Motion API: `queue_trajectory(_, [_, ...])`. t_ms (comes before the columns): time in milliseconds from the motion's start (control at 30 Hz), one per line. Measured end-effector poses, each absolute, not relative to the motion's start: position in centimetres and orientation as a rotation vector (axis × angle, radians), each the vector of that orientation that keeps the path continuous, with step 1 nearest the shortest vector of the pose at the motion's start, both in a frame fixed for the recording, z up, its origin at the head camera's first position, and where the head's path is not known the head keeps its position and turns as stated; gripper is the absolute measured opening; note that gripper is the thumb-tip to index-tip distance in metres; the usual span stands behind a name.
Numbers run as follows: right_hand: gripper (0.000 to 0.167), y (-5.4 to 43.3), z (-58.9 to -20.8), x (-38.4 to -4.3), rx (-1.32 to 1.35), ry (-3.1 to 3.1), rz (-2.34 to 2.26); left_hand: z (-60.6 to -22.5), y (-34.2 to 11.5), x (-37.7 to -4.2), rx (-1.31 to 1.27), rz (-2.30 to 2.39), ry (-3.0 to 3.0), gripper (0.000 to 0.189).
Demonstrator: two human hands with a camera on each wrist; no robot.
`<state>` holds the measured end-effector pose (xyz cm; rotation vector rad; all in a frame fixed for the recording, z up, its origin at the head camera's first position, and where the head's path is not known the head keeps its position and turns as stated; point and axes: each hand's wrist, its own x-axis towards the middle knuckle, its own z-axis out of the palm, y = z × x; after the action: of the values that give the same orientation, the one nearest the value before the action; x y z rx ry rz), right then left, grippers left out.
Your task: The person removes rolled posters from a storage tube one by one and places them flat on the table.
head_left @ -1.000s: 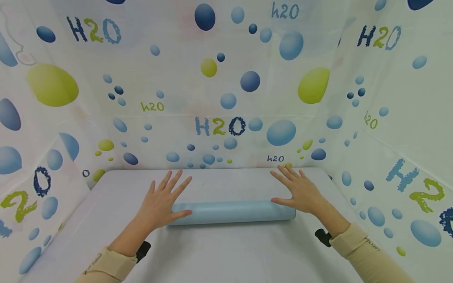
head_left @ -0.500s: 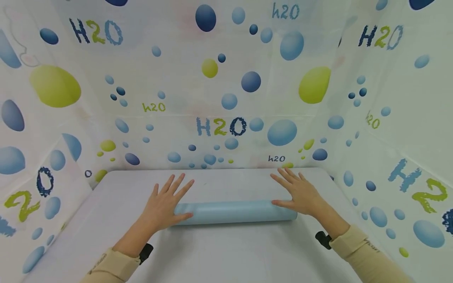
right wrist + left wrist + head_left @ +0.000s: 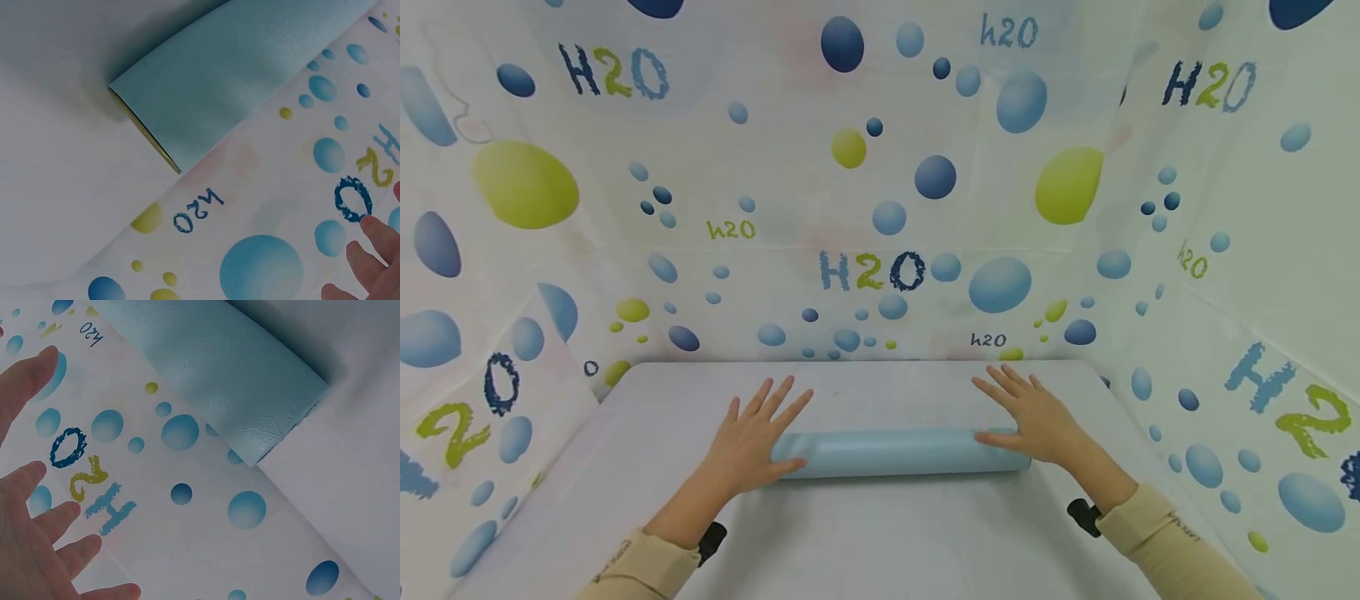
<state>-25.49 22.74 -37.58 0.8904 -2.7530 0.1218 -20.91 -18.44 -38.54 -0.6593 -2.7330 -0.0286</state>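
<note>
A light blue roll with a smooth, faintly creased surface lies sideways across the white table. My left hand, fingers spread wide, is at its left end and overlaps it in the head view. At the other end, my right hand is spread the same way, its thumb overlapping the roll. In the left wrist view, a gap shows between the left fingers and the roll's end. The right wrist view likewise has the right fingertips apart from the roll, whose end shows a thin yellowish edge.
A white curtain printed with blue and green bubbles and "H2O" lettering hangs behind the table and along both sides. The white tabletop has rounded far corners. Each wrist carries a small black camera mount near the beige sleeve.
The left hand has shifted slightly right and down in the head view. The right hand has dipped a little, and the whole scene sits slightly lower. The roll stays on the table.
</note>
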Motion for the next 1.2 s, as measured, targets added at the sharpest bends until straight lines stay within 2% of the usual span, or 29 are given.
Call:
queue_trajectory(500, [0.080,23.0,-38.3,-26.1,0.903,-2.740,0.090,-39.5,-18.3,-21.4,-0.677,-0.095,-2.743,0.096])
queue_trajectory(1200, [0.075,22.7,-40.2,-27.1,0.963,-2.741,0.187,-40.7,-18.4,-21.5,-0.643,-0.132,-2.766,0.091])
